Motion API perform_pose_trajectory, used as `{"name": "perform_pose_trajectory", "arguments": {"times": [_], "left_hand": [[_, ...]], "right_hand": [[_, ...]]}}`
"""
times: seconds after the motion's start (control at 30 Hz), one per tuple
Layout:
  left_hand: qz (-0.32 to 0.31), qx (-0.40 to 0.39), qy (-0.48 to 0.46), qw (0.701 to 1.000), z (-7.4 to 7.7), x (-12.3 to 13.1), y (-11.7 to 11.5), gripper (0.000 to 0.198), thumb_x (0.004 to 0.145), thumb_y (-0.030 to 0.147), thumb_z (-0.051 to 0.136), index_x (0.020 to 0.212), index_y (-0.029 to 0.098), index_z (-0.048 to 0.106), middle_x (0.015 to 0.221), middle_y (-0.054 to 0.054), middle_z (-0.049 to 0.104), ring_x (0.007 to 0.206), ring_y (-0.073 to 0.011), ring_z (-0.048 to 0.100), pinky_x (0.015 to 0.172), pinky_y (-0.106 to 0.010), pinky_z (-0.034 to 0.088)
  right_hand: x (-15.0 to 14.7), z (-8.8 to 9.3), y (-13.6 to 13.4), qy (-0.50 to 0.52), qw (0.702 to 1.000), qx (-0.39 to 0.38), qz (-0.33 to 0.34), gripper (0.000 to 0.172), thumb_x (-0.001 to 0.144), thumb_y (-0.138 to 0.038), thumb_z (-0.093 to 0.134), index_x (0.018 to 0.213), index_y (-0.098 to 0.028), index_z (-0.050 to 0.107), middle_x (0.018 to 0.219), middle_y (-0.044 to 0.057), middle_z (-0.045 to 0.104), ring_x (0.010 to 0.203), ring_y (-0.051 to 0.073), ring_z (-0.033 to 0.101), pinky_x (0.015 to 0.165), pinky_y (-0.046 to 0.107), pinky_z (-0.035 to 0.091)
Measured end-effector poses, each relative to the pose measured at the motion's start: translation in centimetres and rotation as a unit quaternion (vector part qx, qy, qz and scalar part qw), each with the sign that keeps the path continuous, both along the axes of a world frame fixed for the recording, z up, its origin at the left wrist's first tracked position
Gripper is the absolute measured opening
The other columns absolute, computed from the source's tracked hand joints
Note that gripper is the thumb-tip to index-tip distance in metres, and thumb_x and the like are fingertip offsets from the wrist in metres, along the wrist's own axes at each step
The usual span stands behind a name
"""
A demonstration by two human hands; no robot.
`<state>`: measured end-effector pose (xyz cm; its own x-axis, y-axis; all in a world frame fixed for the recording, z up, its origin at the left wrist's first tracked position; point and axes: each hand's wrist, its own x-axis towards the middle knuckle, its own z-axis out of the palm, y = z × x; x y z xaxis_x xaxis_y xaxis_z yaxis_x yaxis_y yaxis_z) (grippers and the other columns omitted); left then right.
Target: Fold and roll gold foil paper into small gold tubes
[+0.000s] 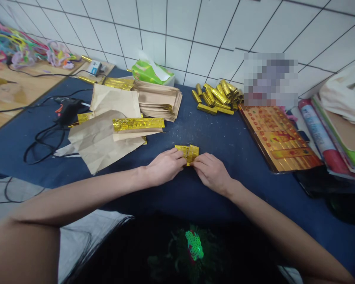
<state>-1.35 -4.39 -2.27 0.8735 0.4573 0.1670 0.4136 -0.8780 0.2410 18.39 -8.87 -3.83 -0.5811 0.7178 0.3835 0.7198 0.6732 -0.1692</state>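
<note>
Between my two hands is a small piece of folded gold foil paper (192,153), close to the front edge of the dark blue tabletop (213,134). My left hand (167,165) pinches its left end. At the right end, my right hand (211,171) has its fingers closed on the paper too. Farther back lies a pile of folded gold paper pieces (217,96). To the left, a strip of brown paper with a gold foil face (138,125) rests over a loose brown sheet (103,138).
A stack of brown paper (161,98) sits before a green tissue pack (150,73). The black glue gun (68,112) trails a looped cable at left. A gold-orange decorated box (281,138) lies at right, beside a red-and-blue roll (325,136). Coloured fuzzy stems (23,47) lie far left.
</note>
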Motion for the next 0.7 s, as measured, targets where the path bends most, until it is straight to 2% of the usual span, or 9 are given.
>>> {"name": "perform_pose_trajectory", "arguments": {"times": [0.13, 0.27, 0.4, 0.5, 0.7], "left_hand": [[0.004, -0.018, 0.000, 1.000, 0.2, 0.0, 0.1, 0.018, 0.086, 0.013, 0.042, 0.086, 0.013, 0.060, 0.085, -0.006, 0.060, 0.086, -0.0163, 0.056, 0.085, -0.032, 0.045], [0.023, -0.065, -0.016, 0.997, 0.2, 0.2, 0.6, 0.017, 0.083, 0.010, 0.043, 0.088, 0.014, 0.060, 0.086, -0.005, 0.062, 0.087, -0.0158, 0.057, 0.084, -0.030, 0.045], [0.070, -0.133, -0.034, 0.988, 0.0, 0.3, 1.4, 0.015, 0.081, 0.011, 0.047, 0.088, 0.016, 0.059, 0.085, -0.004, 0.063, 0.083, -0.0161, 0.059, 0.074, -0.027, 0.047], [0.081, -0.181, -0.033, 0.980, -0.1, 0.2, 1.7, 0.016, 0.081, 0.012, 0.047, 0.087, 0.018, 0.060, 0.084, -0.001, 0.064, 0.080, -0.0154, 0.061, 0.074, -0.026, 0.047], [0.120, -0.183, -0.023, 0.975, -0.1, 0.2, 1.5, 0.019, 0.082, 0.015, 0.045, 0.087, 0.021, 0.062, 0.089, -0.001, 0.065, 0.083, -0.0166, 0.061, 0.074, -0.026, 0.046]], "right_hand": [[0.0, 0.0, 0.1, 0.067, 0.997, -0.044, -0.017, 0.018, 0.085, -0.011, 0.043, 0.088, -0.013, 0.060, 0.082, 0.009, 0.064, 0.077, 0.018, 0.054, 0.071, 0.033, 0.047], [-0.1, 0.1, 0.4, 0.120, 0.987, -0.099, -0.047, 0.014, 0.083, -0.011, 0.046, 0.085, -0.018, 0.059, 0.082, 0.006, 0.064, 0.076, 0.017, 0.055, 0.072, 0.032, 0.047], [0.0, 0.5, 0.9, 0.122, 0.980, -0.143, -0.061, 0.014, 0.082, -0.012, 0.048, 0.081, -0.019, 0.060, 0.080, 0.004, 0.064, 0.076, 0.017, 0.056, 0.073, 0.033, 0.046], [0.1, 0.9, 1.2, 0.119, 0.972, -0.192, -0.067, 0.015, 0.081, -0.012, 0.048, 0.080, -0.019, 0.061, 0.082, 0.003, 0.065, 0.079, 0.017, 0.058, 0.075, 0.032, 0.046], [-0.1, 1.8, 1.9, 0.100, 0.953, -0.267, -0.100, 0.016, 0.079, -0.011, 0.048, 0.082, -0.018, 0.062, 0.083, 0.002, 0.066, 0.076, 0.016, 0.060, 0.071, 0.030, 0.045]]}}
